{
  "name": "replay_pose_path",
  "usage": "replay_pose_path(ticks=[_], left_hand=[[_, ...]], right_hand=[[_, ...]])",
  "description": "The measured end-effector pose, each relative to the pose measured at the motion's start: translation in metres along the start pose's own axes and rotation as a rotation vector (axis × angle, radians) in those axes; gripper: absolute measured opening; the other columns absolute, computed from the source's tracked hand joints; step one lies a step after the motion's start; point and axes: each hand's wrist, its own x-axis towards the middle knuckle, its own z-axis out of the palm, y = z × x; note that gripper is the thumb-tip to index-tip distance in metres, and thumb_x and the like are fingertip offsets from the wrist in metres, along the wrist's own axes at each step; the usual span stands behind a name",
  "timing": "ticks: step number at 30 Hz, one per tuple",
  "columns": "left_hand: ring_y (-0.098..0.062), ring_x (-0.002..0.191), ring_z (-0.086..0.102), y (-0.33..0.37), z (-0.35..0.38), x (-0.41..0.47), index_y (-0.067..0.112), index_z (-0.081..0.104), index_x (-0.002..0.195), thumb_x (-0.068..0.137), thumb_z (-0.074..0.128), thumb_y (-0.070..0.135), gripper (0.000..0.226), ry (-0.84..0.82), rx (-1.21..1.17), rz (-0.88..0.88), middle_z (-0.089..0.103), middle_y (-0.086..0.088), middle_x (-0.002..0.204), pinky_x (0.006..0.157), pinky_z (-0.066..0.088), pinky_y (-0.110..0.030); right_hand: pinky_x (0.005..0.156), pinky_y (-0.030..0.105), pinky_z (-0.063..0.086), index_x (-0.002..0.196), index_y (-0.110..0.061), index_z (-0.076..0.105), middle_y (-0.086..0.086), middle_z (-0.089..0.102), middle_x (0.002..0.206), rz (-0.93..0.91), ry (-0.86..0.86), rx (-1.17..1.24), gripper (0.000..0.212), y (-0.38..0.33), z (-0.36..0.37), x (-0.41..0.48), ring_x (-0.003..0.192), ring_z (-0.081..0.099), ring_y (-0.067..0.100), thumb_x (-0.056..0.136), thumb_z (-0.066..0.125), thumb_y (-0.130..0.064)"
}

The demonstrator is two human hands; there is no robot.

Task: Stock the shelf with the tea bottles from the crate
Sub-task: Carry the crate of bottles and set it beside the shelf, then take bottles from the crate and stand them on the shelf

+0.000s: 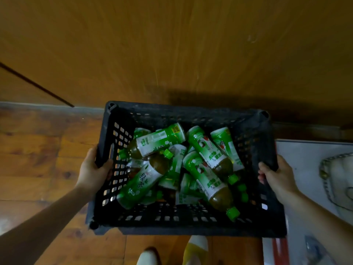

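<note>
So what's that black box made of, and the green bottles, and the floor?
The crate looks like matte black moulded plastic: its walls are a grid of punched holes. The tea bottles seem to be clear plastic, since brown tea shows through, with glossy green-and-white labels and green plastic caps. The floor looks like varnished wood planks with grain and knots, though it could be laminate.

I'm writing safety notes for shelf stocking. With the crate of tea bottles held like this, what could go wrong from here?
The tea bottles lie loose and piled in the black crate, so they may roll and shift the load if it tilts. The left hand and right hand grip only the side walls, so a slip could drop it, perhaps onto the feet right below.
</note>
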Motion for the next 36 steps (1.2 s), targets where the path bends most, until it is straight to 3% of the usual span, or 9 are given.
replay_pose_path(ticks=[8,13,15,18,23,25,29,32,36], left_hand=[[-0.019,0.056,0.048,0.016,0.008,0.032,0.017,0.039,0.126,0.091,0.048,0.001,0.040,0.027,0.022,0.060,0.051,-0.007,0.073,0.039,0.044,-0.015],[-0.030,0.082,0.060,0.019,0.009,0.031,0.017,0.034,0.130,0.091,0.049,0.007,0.043,0.036,0.128,0.035,0.057,-0.014,0.102,0.073,0.052,-0.044],[-0.033,0.096,0.055,0.023,0.011,0.025,0.011,0.031,0.134,0.091,0.049,0.008,0.047,0.047,0.272,0.044,0.054,-0.013,0.109,0.083,0.046,-0.048],[-0.047,0.114,0.042,0.025,0.016,0.006,0.004,0.027,0.140,0.088,0.053,0.012,0.058,0.141,0.584,0.165,0.044,-0.029,0.125,0.094,0.036,-0.054],[-0.047,0.124,0.038,0.015,0.056,-0.042,-0.002,0.044,0.132,0.081,0.065,0.008,0.055,-0.027,0.705,0.513,0.039,-0.031,0.136,0.101,0.035,-0.054],[-0.041,0.129,0.034,0.015,0.076,-0.045,0.002,0.037,0.137,0.086,0.061,0.018,0.060,-0.136,0.705,0.403,0.036,-0.026,0.139,0.106,0.031,-0.046],[-0.039,0.124,0.036,0.010,0.097,-0.019,0.003,0.034,0.134,0.081,0.067,0.029,0.068,-0.106,0.696,0.175,0.038,-0.024,0.134,0.102,0.032,-0.043],[-0.042,0.119,0.039,-0.007,0.100,0.004,0.003,0.034,0.134,0.075,0.073,0.029,0.075,-0.137,0.743,0.078,0.040,-0.026,0.131,0.099,0.036,-0.047],[-0.043,0.116,0.046,-0.025,0.107,0.024,0.007,0.034,0.132,0.071,0.077,0.024,0.077,-0.192,0.677,0.032,0.045,-0.024,0.130,0.091,0.045,-0.051]], right_hand=[[0.038,0.012,0.045,0.116,-0.010,0.046,0.006,0.052,0.069,-0.057,0.016,-0.017,0.024,-0.008,0.009,0.035,0.035,0.053,0.000,0.092,0.049,-0.006],[0.038,0.015,0.046,0.121,-0.010,0.042,0.008,0.057,0.074,-0.002,-0.114,-0.074,0.028,-0.012,0.002,0.043,0.038,0.059,0.001,0.093,0.047,-0.005],[0.046,0.020,0.052,0.122,-0.004,0.042,0.011,0.060,0.079,0.002,-0.134,-0.145,0.031,-0.012,-0.002,0.043,0.050,0.065,0.006,0.092,0.049,-0.008],[0.072,0.032,0.047,0.121,-0.003,0.048,0.019,0.061,0.108,-0.148,0.040,-0.332,0.037,-0.016,0.000,0.020,0.098,0.063,0.031,0.088,0.057,-0.017],[0.092,0.041,0.044,0.109,-0.001,0.060,0.020,0.059,0.109,-0.445,0.199,-0.473,0.042,-0.001,0.021,-0.042,0.106,0.053,0.035,0.084,0.055,-0.035],[0.084,0.037,0.046,0.100,-0.004,0.064,0.014,0.064,0.098,-0.473,0.150,-0.487,0.039,0.005,0.026,-0.050,0.100,0.056,0.031,0.085,0.055,-0.039],[0.059,0.024,0.041,0.098,-0.010,0.060,0.005,0.062,0.093,-0.409,-0.068,-0.569,0.044,0.003,0.043,-0.061,0.086,0.060,0.022,0.082,0.056,-0.050],[0.074,0.034,0.048,0.113,-0.013,0.049,0.007,0.056,0.107,-0.223,-0.242,-0.722,0.062,0.005,0.058,-0.061,0.097,0.058,0.028,0.074,0.062,-0.058],[0.086,0.041,0.046,0.126,-0.013,0.036,0.011,0.050,0.123,-0.148,-0.274,-0.774,0.078,0.014,0.071,-0.053,0.112,0.053,0.032,0.068,0.073,-0.049]])
